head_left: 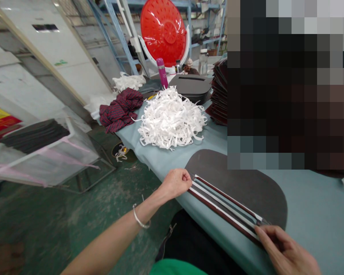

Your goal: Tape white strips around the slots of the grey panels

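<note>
A dark grey rounded fabric panel (240,187) lies on the pale blue cloth-covered table (312,214). Along it runs a band of maroon, white and grey parallel strips (225,208). My left hand (176,183) pinches the band's upper end at the panel's edge, and a silver bangle circles that wrist. My right hand (285,248) grips the band's lower end with its fingers. Behind them sits a heap of white ribbon strips (172,120), beside a bundle of maroon striped fabric (120,109).
A stack of dark panels (219,91) stands at the table's far side, near a pink bottle (162,72) and a grey flat case (190,86). A red round lid (163,32) stands beyond. A clear bin of dark fabric (37,149) sits left on the green floor. Part of the view is pixelated.
</note>
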### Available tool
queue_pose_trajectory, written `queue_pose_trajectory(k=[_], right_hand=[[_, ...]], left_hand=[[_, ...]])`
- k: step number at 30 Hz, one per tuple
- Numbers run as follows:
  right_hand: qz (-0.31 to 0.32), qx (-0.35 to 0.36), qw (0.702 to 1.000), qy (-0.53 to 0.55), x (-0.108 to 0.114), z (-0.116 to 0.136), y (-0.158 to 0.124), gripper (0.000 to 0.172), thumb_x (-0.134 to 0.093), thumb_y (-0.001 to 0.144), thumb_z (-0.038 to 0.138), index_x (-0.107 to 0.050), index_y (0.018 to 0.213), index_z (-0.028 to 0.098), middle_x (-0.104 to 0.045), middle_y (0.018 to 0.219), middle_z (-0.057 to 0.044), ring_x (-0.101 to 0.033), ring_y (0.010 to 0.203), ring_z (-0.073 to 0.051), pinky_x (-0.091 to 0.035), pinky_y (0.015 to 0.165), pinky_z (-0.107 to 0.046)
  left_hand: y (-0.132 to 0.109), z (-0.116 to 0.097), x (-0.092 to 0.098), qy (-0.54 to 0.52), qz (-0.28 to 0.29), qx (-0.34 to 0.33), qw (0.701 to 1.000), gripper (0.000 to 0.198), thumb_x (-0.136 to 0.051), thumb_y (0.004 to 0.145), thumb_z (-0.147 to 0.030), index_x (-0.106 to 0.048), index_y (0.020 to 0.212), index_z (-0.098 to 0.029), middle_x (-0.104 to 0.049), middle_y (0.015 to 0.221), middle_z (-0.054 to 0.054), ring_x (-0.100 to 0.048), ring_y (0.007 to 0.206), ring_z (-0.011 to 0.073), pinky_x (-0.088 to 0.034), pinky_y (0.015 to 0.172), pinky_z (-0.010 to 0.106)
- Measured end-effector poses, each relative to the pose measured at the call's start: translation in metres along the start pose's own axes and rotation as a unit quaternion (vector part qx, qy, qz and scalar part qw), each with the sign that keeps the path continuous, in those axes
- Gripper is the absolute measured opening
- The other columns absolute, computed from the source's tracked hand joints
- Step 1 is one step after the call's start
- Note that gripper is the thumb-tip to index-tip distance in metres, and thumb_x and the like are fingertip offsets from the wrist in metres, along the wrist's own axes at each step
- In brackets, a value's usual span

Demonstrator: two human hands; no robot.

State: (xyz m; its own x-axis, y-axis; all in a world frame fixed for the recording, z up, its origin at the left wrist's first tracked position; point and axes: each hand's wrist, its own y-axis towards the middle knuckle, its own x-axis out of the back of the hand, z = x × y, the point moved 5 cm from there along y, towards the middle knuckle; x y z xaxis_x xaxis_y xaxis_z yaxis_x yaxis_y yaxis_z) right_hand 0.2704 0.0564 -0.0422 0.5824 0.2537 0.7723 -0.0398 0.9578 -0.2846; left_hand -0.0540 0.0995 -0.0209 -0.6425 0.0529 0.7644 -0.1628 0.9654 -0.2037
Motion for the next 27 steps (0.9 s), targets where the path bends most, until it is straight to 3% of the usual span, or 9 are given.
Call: queue_pose_trajectory(k=[8, 11, 15, 20, 24, 27], right_hand=[[-0.032, 0.012, 0.999, -0.004, -0.001, -0.006, 0.003, 0.048, -0.046, 0.072, 0.069, -0.067, 0.083, 0.027, -0.070, 0.073, 0.002, -0.067, 0.064, -0.016, -0.047, 0.053, -0.019], [-0.043, 0.007, 0.999, 0.004, 0.000, 0.000, 0.001, 0.043, -0.046, 0.075, 0.064, -0.066, 0.079, 0.026, -0.067, 0.067, 0.002, -0.064, 0.060, -0.015, -0.044, 0.052, -0.020], [-0.036, 0.003, 0.999, 0.033, 0.000, 0.009, -0.002, 0.036, -0.043, 0.079, 0.055, -0.059, 0.070, 0.024, -0.059, 0.058, 0.003, -0.055, 0.054, -0.013, -0.039, 0.053, -0.022], [-0.021, -0.037, 0.998, 0.048, 0.001, 0.006, -0.001, 0.027, -0.046, 0.080, 0.045, -0.054, 0.067, 0.023, -0.056, 0.056, 0.004, -0.051, 0.054, -0.013, -0.035, 0.054, -0.023], [-0.018, -0.050, 0.998, 0.031, 0.002, 0.008, 0.000, 0.022, -0.047, 0.079, 0.040, -0.054, 0.066, 0.023, -0.056, 0.056, 0.005, -0.052, 0.055, -0.012, -0.033, 0.056, -0.024], [-0.023, -0.051, 0.998, 0.015, 0.004, 0.011, 0.000, 0.020, -0.046, 0.079, 0.037, -0.053, 0.066, 0.023, -0.057, 0.055, 0.005, -0.053, 0.055, -0.012, -0.032, 0.056, -0.024]], left_hand=[[-0.007, -0.010, 0.001, 0.045, -0.054, -0.014, 0.997, 0.007, -0.054, 0.071, -0.017, -0.061, 0.070, -0.019, -0.060, 0.067, -0.001, -0.054, 0.063, 0.0141, -0.037, 0.058, 0.025], [-0.018, -0.020, -0.003, 0.081, -0.092, -0.093, 0.988, 0.011, -0.052, 0.076, -0.013, -0.058, 0.083, -0.020, -0.061, 0.081, 0.000, -0.055, 0.077, 0.0155, -0.041, 0.070, 0.026], [-0.036, -0.032, -0.012, 0.198, -0.134, -0.198, 0.951, 0.015, -0.046, 0.086, -0.010, -0.058, 0.090, -0.019, -0.062, 0.086, 0.003, -0.055, 0.085, 0.0201, -0.040, 0.078, 0.033], [-0.054, -0.036, -0.020, 0.274, -0.101, -0.249, 0.923, 0.023, -0.044, 0.092, -0.019, -0.058, 0.111, -0.021, -0.063, 0.105, 0.006, -0.054, 0.097, 0.0237, -0.041, 0.081, 0.038], [-0.067, -0.037, -0.025, 0.321, -0.073, -0.271, 0.905, 0.042, -0.049, 0.091, -0.033, -0.047, 0.132, -0.028, -0.056, 0.123, 0.010, -0.049, 0.111, 0.0294, -0.042, 0.084, 0.042], [-0.073, -0.037, -0.030, 0.349, -0.061, -0.267, 0.896, 0.052, -0.053, 0.088, -0.039, -0.040, 0.138, -0.032, -0.052, 0.130, 0.013, -0.047, 0.115, 0.0328, -0.043, 0.084, 0.045]])
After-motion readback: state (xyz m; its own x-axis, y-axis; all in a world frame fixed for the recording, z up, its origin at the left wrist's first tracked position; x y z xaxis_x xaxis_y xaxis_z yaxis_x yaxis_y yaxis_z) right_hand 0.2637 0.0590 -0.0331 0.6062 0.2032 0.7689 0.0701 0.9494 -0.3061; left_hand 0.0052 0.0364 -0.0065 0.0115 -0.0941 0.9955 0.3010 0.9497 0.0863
